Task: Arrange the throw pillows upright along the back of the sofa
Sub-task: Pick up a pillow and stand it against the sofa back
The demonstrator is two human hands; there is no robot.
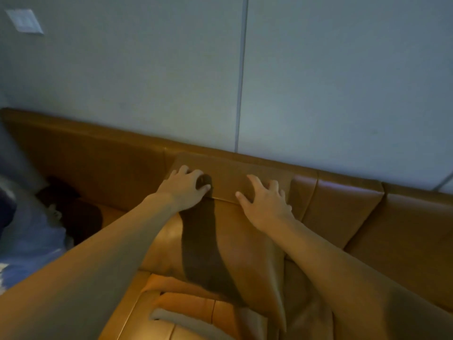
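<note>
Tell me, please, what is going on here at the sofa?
A person is setting a tan pillow with a dark stripe upright against the sofa back. The left hand curls over its top edge at the stripe; the right hand lies flat and spread on the top edge beside it. The pillow leans on the backrest. Dark cushions lie at the far left.

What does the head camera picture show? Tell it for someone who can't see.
Two bare hands, left hand and right hand, press a tan leather pillow with a dark stripe upright against the tan leather sofa back.
</note>
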